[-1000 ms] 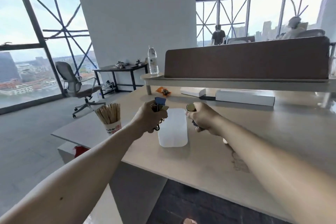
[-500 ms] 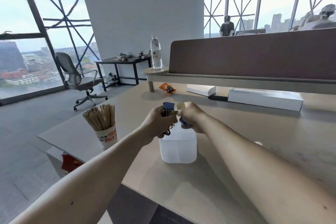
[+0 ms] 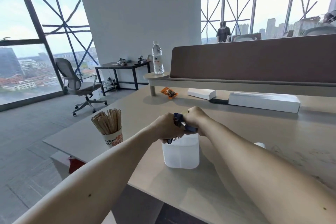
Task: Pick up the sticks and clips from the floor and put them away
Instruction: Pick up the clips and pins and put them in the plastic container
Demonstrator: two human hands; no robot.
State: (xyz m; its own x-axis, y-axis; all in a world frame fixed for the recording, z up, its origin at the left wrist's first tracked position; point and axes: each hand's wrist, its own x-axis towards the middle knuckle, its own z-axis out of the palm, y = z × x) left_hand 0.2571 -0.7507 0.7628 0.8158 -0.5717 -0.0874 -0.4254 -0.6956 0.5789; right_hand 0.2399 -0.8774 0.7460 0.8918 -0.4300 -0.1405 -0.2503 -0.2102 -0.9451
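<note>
We are putting away the clips (image 3: 177, 116), gripped by our left hand (image 3: 166, 127) and right hand (image 3: 196, 118) just above the white box (image 3: 181, 155), so next we should open both hands over it.

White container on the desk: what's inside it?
The white container shows no distinct contents through its frosted walls. The left hand and right hand, gripping blue clips, cover its opening, so the inside cannot be seen.

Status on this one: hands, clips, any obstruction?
Left hand grips bunch of clips. Right hand grips blue clip. Both over open white container. Sticks stand in cup, nothing blocking.
</note>
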